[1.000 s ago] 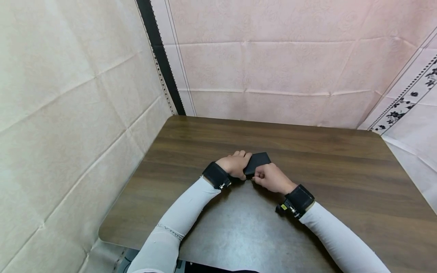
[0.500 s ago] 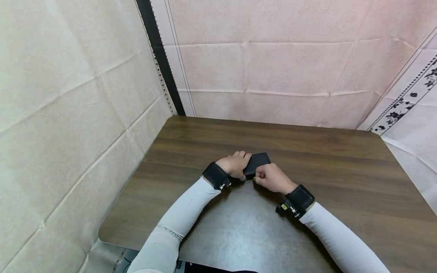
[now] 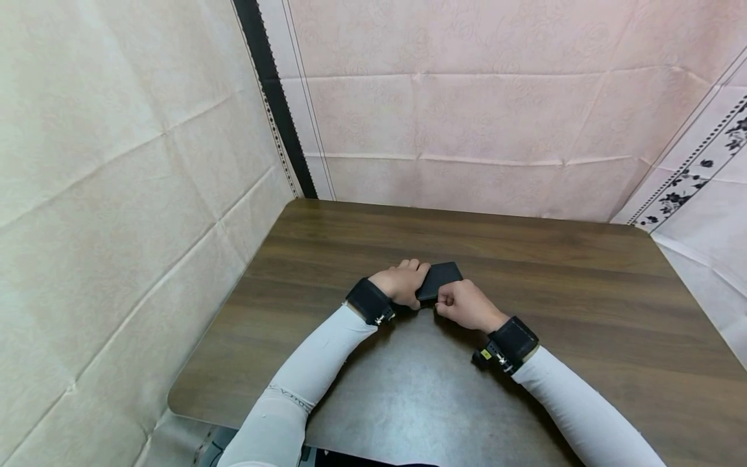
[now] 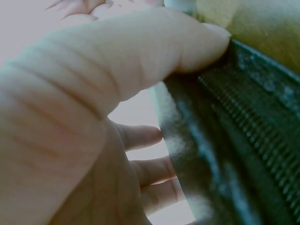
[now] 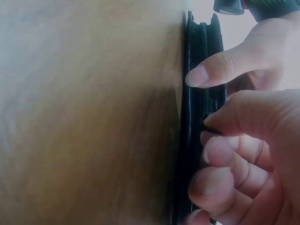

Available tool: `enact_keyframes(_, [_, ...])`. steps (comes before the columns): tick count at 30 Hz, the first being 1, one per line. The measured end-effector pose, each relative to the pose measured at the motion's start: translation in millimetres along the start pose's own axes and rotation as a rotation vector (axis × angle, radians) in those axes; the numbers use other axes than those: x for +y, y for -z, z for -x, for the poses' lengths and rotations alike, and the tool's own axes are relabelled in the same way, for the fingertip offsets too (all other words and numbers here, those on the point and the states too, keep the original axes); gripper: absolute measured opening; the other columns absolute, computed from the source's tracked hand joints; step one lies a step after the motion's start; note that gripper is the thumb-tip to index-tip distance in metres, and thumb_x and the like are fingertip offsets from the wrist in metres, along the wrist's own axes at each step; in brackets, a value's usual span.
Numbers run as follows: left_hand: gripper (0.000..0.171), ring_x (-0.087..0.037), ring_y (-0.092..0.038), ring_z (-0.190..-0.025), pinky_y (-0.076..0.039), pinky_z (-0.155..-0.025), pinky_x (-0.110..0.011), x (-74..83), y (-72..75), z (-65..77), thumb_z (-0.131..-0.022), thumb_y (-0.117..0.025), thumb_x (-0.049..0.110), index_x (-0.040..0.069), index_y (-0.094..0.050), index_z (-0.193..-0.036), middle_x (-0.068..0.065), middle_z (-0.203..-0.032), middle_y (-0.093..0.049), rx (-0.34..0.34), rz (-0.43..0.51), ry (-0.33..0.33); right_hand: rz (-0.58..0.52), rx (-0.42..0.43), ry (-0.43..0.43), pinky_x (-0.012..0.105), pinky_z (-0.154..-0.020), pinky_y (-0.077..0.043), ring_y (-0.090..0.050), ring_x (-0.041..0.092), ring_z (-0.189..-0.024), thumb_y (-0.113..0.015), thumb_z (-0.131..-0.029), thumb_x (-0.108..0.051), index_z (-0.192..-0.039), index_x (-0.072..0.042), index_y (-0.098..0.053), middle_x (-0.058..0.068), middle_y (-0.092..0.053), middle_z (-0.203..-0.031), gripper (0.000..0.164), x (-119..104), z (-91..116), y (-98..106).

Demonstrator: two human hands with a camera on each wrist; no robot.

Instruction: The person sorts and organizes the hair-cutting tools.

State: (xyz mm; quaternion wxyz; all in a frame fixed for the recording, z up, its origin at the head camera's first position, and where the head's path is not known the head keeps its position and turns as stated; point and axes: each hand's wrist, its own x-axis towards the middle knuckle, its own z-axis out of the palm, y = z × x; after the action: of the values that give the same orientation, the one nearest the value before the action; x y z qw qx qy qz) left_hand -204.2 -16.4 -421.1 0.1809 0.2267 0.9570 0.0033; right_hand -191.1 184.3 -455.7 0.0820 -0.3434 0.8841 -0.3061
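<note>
A black zip-up wallet (image 3: 441, 276) lies on the wooden table, between my two hands. My left hand (image 3: 400, 283) grips its left end. In the left wrist view, the thumb presses the zipped edge beside the zipper teeth (image 4: 253, 131), with the fingers along the wallet's side. At that same edge, my right hand (image 3: 470, 305) has thumb and index finger pinched together on the zipper line (image 5: 205, 56). A dark bit of the zipper pull (image 5: 213, 131) shows between them, mostly hidden. The other right fingers curl beneath, against the wallet.
The brown table (image 3: 560, 279) extends to all sides of the hands. Pale cloth sheets (image 3: 467, 117) hang behind it and along the left. Black camera straps (image 3: 513, 342) wrap both wrists.
My right hand has shifted very slightly to the right along the wallet's near edge. The left hand stays where it was on the wallet.
</note>
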Motion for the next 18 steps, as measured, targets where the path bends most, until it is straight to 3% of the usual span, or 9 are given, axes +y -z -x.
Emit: enact_keyframes(18, [0.091, -0.024, -0.045, -0.131, -0.046, -0.106, -0.039, 0.0, 0.3, 0.6, -0.093, -0.076, 0.040, 0.013, -0.025, -0.163, -0.011, -0.150, -0.043, 0.008, -0.017, -0.004, 0.004, -0.005, -0.015, 0.022, -0.052, -0.039, -0.046, 0.006, -0.050, -0.067, -0.088, -0.006, -0.068, -0.018, -0.059, -0.010, -0.049, -0.056, 0.025, 2.6, -0.2, 0.5])
